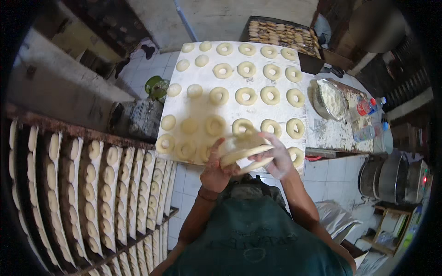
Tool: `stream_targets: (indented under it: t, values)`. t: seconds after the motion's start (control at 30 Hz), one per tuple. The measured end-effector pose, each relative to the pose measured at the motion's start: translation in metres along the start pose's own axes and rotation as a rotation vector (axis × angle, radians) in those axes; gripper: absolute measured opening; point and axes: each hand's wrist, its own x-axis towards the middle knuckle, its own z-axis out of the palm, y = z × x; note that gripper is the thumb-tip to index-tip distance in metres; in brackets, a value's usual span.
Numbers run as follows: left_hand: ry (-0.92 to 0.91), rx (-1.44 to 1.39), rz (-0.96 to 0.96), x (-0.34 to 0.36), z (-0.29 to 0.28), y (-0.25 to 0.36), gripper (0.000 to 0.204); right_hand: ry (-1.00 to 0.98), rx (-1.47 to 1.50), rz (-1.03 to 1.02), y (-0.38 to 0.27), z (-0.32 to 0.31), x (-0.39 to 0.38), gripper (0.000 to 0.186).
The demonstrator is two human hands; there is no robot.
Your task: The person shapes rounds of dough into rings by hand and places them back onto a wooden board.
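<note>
In front of my body, above the near edge of a floured white board [251,110], both hands hold a large pale dough ring [245,153]. Its loop is stretched wide and blurred by motion. My left hand [215,168] is closed on the ring's left side. On the opposite side, my floury right hand [276,158] grips it with bent fingers. Rows of smaller dough rings [246,96] cover the board's middle and right. Round dough balls [194,90] lie along its left side. Some rings near the front edge are partly hidden by my hands.
To the left stands a rack of trays [94,198] loaded with shaped dough. A flour-filled metal bowl [328,99] and plastic bottles [363,133] are on the side table at right. Browned pieces fill a dark tray [283,39] at the back. Large pots [391,177] sit far right.
</note>
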Motion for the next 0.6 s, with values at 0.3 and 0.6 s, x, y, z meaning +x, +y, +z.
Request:
stream_targets:
  t: [0.3, 0.6]
  values:
    - [-0.049, 0.279, -0.312, 0.019, 0.0, 0.04, 0.042, -0.182, -0.172, -0.079, 0.026, 0.03, -0.021, 0.033]
    - [-0.08, -0.242, -0.619, -0.012, -0.033, 0.021, 0.047, 0.276, 0.619, -0.095, 0.097, 0.025, -0.038, 0.018]
